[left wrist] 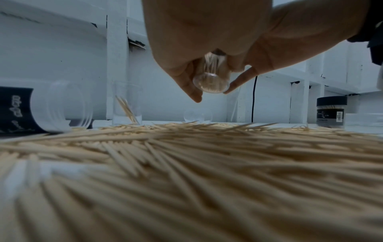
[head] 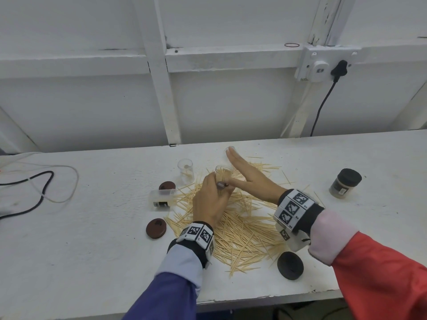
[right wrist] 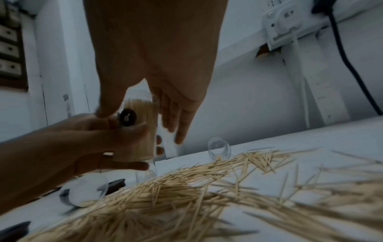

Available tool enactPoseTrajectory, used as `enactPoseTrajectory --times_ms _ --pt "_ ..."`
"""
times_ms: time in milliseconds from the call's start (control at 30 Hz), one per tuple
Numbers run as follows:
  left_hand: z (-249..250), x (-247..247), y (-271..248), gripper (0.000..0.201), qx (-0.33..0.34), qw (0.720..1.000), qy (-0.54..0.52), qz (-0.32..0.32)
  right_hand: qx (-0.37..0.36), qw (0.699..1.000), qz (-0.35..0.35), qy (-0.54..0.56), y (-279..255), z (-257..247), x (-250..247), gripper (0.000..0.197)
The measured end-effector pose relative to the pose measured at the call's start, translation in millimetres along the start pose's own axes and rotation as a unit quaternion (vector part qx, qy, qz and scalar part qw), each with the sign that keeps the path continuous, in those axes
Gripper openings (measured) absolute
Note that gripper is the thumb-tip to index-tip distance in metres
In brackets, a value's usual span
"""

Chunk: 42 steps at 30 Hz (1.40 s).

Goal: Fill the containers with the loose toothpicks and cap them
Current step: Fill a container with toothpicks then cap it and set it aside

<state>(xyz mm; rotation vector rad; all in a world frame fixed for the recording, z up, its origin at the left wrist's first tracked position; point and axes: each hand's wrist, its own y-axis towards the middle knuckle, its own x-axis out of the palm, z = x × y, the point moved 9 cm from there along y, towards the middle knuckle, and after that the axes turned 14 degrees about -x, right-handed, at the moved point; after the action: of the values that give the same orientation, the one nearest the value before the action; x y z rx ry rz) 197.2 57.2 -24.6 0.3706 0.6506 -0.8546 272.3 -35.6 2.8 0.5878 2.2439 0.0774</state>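
My left hand (head: 220, 189) grips a clear container (head: 223, 173) packed with toothpicks and holds it upright just above the pile. Against its side the same hand also holds a small dark cap (right wrist: 127, 117). My right hand (head: 241, 168) is flat with straight fingers, right beside the container's far side, and its thumb touches near my left fingers. Loose toothpicks (head: 238, 229) lie in a wide heap under both hands. The left wrist view shows the container's bottom (left wrist: 211, 84) from below.
An upright clear container (head: 186, 172) holds a few toothpicks. A labelled one (head: 161, 199) lies on its side, and another clear one (head: 231, 148) lies beyond my right fingertips. Two brown caps (head: 156, 228), a black cap (head: 290, 265) and a capped full jar (head: 345, 183) stand around. Cables (head: 44, 188) lie at the left.
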Motion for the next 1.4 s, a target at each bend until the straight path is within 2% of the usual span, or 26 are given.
enactPoseTrajectory --times_ms 100,167,233,300,367,600,833,1000,1167,1400 --pt "4 6 -1 0.041 0.025 0.999 -0.009 -0.029 0.039 0.997 0.028 0.056 -1 11 -1 0.087" --pt "7 14 -2 0.052 0.038 0.997 -0.017 -0.069 0.033 0.997 0.052 0.049 -2 11 -5 0.072" --pt "9 18 -3 0.059 0.056 0.996 0.000 -0.075 0.012 0.995 0.100 0.007 -5 5 -16 0.056" --pt "7 18 -2 0.068 0.072 0.995 0.031 -0.060 -0.007 0.988 0.148 -0.054 -10 0 -26 0.053" --pt "5 18 -1 0.073 0.074 0.995 0.043 -0.052 0.005 0.983 0.175 -0.046 -15 4 -32 0.053" --pt "1 26 0 0.066 0.090 0.990 0.096 -0.057 0.051 0.978 0.192 -0.055 -36 26 -58 0.052" --pt "0 26 -2 0.056 0.096 0.989 0.096 -0.058 0.130 0.962 0.238 0.012 -77 53 -99 0.049" --pt "4 25 -3 0.043 0.120 0.987 0.090 -0.052 0.146 0.964 0.221 0.007 -111 67 -112 0.048" --pt "9 23 -6 0.031 0.156 0.983 0.079 -0.056 0.142 0.958 0.247 0.033 -146 78 -126 0.047" --pt "23 37 -23 0.028 0.183 0.965 0.104 -0.159 0.111 0.961 0.251 0.027 -164 77 -114 0.047"
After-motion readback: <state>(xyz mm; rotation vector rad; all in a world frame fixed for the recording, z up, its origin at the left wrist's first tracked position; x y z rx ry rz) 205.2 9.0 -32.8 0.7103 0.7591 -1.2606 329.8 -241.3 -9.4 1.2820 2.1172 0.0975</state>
